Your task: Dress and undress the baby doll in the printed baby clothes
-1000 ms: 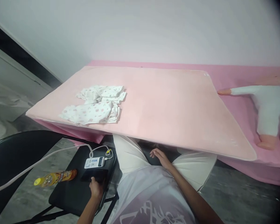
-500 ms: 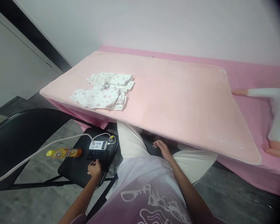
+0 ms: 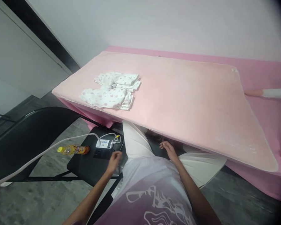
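Note:
My left hand (image 3: 114, 160) hovers blurred over the black folding chair seat (image 3: 89, 167), just right of a dark phone (image 3: 103, 153) that lies there; its fingers are smeared. My right hand (image 3: 169, 149) rests in my lap between my white trouser legs, under the table edge, fingers loosely spread and empty. On the pale pink mat (image 3: 178, 100) lie folded white baby clothes with small pink prints (image 3: 112, 92), at the left.
On the chair seat also lie a white power bank with a cable (image 3: 104, 143) and an orange drink bottle (image 3: 73, 150). A doll's arm in a white sleeve (image 3: 267, 92) shows at the right on the brighter pink cover. White wall behind.
My left hand has lifted off the dark phone and moved right, toward my body. The view has swung left, so the doll has slid nearly out of frame.

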`<action>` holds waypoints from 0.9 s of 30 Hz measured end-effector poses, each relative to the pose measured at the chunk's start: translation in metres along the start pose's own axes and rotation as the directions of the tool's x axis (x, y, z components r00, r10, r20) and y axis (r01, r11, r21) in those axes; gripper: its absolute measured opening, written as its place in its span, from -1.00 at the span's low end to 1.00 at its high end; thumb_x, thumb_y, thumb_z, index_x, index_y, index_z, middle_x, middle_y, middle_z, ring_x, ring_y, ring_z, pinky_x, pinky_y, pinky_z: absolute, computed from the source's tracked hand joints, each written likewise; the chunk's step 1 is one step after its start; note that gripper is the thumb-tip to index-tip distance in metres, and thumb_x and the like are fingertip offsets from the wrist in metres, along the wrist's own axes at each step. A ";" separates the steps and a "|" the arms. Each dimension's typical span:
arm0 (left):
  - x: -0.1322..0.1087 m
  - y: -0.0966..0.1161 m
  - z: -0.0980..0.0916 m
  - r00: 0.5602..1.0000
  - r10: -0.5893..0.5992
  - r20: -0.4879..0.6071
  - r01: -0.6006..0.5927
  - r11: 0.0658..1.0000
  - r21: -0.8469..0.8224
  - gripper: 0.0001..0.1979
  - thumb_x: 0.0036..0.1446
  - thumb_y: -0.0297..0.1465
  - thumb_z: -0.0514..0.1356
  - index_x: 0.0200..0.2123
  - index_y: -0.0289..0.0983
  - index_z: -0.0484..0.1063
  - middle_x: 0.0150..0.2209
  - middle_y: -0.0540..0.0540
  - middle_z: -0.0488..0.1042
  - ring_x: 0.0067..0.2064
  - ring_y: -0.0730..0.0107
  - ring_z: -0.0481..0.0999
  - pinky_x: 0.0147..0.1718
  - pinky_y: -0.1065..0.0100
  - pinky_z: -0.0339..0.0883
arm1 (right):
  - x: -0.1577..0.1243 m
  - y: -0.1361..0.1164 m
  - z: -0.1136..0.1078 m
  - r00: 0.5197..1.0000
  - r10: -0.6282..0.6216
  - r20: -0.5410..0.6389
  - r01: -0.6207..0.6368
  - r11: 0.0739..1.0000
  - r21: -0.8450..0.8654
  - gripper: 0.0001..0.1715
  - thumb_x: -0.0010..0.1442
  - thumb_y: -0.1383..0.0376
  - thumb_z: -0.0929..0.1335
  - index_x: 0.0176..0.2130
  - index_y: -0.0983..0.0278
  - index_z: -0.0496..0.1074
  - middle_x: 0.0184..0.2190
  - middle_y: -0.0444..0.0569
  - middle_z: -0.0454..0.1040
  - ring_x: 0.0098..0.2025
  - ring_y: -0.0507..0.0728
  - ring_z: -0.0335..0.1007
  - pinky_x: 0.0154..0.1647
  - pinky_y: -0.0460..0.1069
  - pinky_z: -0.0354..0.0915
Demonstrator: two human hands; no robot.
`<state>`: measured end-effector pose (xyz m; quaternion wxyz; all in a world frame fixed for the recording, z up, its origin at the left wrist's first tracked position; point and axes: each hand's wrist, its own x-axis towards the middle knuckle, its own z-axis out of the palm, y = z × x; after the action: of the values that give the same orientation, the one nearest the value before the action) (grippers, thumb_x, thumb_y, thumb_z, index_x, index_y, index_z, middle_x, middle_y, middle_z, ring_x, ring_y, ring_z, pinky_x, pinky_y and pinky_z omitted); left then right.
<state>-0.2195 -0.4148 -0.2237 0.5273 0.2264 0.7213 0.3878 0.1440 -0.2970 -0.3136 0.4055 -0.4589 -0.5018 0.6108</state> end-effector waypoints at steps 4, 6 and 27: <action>-0.040 0.083 0.048 0.707 0.265 0.656 -0.439 0.892 0.112 -0.75 0.30 -0.19 0.31 -0.02 -0.10 0.66 0.03 -0.22 0.62 0.10 -0.07 0.55 0.21 0.01 0.35 | -0.001 0.001 -0.002 0.999 -0.012 -0.033 0.012 1.000 -0.007 -0.41 0.35 -0.24 0.36 -0.17 0.20 0.57 -0.27 0.02 0.56 -0.20 0.23 0.46 -0.04 0.14 0.38; -0.047 0.134 0.058 0.638 0.435 0.635 -0.654 0.742 0.149 -0.71 0.33 -0.20 0.29 0.07 -0.06 0.64 0.08 -0.19 0.59 0.14 -0.07 0.53 0.24 0.01 0.33 | -0.001 0.001 -0.002 0.999 -0.015 -0.042 0.014 1.000 -0.014 -0.42 0.35 -0.24 0.37 -0.16 0.20 0.57 -0.27 0.02 0.57 -0.21 0.23 0.47 -0.04 0.14 0.38; 0.247 0.410 -0.037 0.781 0.453 -0.430 0.032 0.658 0.752 -0.13 0.05 0.03 0.43 0.14 -0.62 0.39 0.22 -0.68 0.44 0.38 -0.49 0.22 0.38 -0.28 -0.29 | -0.002 0.021 -0.007 0.990 0.018 -0.139 -0.023 0.999 -0.036 -0.41 0.33 -0.28 0.36 -0.18 0.15 0.59 -0.29 0.07 0.58 -0.24 0.30 0.50 -0.09 0.20 0.42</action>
<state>-0.3724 -0.0009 -0.0355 0.0931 0.3715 0.9056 0.1821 0.1502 -0.3005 -0.3346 0.4244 -0.5129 -0.4791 0.5720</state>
